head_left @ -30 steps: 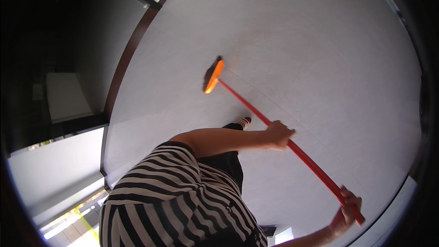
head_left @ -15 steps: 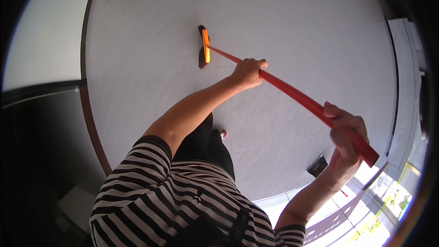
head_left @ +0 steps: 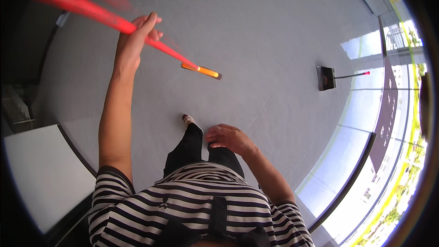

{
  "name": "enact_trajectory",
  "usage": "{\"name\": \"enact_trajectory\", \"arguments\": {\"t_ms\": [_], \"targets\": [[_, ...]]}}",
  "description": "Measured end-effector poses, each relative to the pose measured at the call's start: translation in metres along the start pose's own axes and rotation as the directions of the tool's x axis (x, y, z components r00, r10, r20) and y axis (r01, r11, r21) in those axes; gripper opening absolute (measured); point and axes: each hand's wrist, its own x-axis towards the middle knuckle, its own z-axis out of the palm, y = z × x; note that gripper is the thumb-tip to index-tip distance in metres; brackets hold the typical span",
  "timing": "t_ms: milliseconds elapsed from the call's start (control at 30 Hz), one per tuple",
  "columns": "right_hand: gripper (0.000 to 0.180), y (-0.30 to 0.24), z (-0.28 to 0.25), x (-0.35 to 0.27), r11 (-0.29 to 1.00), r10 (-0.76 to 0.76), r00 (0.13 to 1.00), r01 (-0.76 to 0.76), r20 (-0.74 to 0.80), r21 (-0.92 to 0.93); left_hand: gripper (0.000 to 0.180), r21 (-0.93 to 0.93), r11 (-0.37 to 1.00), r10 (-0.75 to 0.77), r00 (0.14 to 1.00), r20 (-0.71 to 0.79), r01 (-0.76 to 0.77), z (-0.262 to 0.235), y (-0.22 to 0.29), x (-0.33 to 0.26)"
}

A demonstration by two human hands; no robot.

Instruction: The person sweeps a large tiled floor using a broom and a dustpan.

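Note:
My left hand (head_left: pixel 137 41) grips the red handle of a broom (head_left: pixel 167 51), away from my body at the upper left. The handle's upper end is smeared by motion. At its lower end, the narrow orange broom head (head_left: pixel 209 72) is near the floor, slanting down to the right. Low in front of my dark trousers is my right hand (head_left: pixel 227 138), holding nothing, with its fingers loosely stretched and slightly apart.
A black dustpan (head_left: pixel 326 78) with a thin, red-tipped handle lies on the grey floor (head_left: pixel 256 27) to the right. Bright glass panels (head_left: pixel 347 164) line the right side. At the lower left is a pale flat panel (head_left: pixel 45 174).
My right hand has let go of the broom and dropped before my legs. My left hand has swung the handle to the upper left. The view has turned, with the dustpan now farther up.

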Motion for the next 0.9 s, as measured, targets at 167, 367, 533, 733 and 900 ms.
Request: {"name": "enact_trajectory", "arguments": {"t_ms": [167,367,533,733,900], "targets": [[0.065,0.054,-0.009,0.005,0.835,0.014,0.998,0.018,-0.053,0.551,0.036,-0.251,0.915,-0.282,0.946,0.161,0.315,0.064,-0.075,-0.075],[0.033,0.102,-0.088,-0.016,0.243,0.182,0.736,0.609,-0.652,0.755,0.019,-0.342,0.738,-0.401,0.786,0.471,0.581,0.129,-0.115,-0.183],[0.027,0.196,-0.167,-0.094,0.252,0.517,0.416,0.761,-0.748,0.598,0.011,-0.557,0.798,-0.001,0.925,0.380,0.229,0.094,-0.071,-0.154],[0.031,0.236,-0.197,-0.121,0.153,0.592,0.373,0.818,-0.714,0.554,0.009,-0.189,0.816,-0.260,0.639,0.724,0.546,0.140,-0.104,-0.204],[0.021,0.213,-0.208,-0.075,0.227,0.670,0.426,0.662,-0.608,0.714,0.002,-0.081,0.827,-0.275,0.527,0.804,0.556,0.134,-0.121,-0.177]]}}
